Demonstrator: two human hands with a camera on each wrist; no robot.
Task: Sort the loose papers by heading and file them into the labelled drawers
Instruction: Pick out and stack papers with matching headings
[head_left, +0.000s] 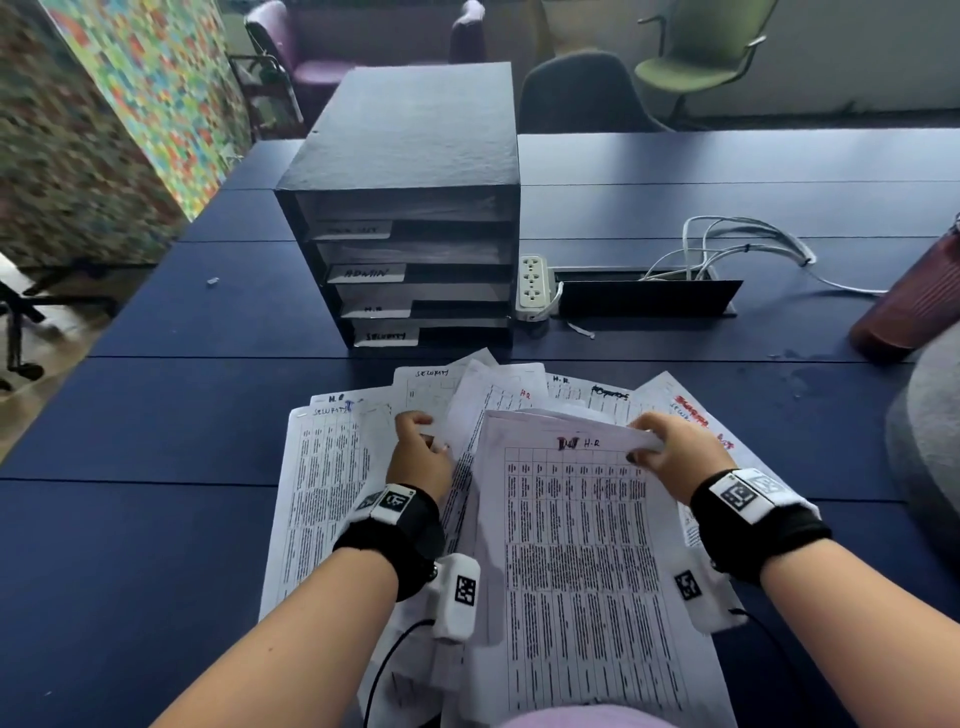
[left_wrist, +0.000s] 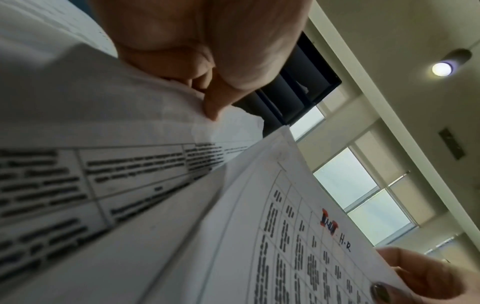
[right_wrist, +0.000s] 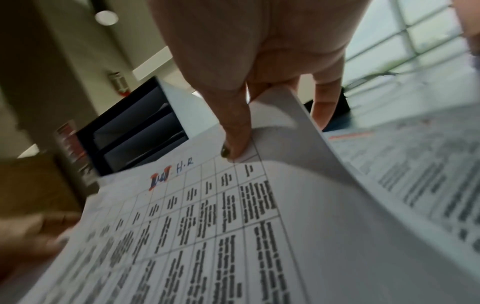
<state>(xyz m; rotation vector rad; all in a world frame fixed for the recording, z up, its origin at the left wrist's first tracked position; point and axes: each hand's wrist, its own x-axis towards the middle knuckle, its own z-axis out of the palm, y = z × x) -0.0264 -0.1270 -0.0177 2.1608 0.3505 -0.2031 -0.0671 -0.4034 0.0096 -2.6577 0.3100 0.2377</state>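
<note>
Head view: lower centre, the right hand (head_left: 670, 457) pinches the top corner of the H.R sheet (head_left: 576, 561) over loose papers (head_left: 322, 467) — labelled drawers (head_left: 410, 265) stand above. Left wrist view: left hand (left_wrist: 197, 51) fingers curl onto paper. Right wrist view: thumb (right_wrist: 233, 131) clamped on the sheet.

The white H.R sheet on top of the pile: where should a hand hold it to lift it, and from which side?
Grip the white H.R sheet at its far right corner, from the right: that corner already curls clear of the loose paper pile, pinched by the right hand.
</note>
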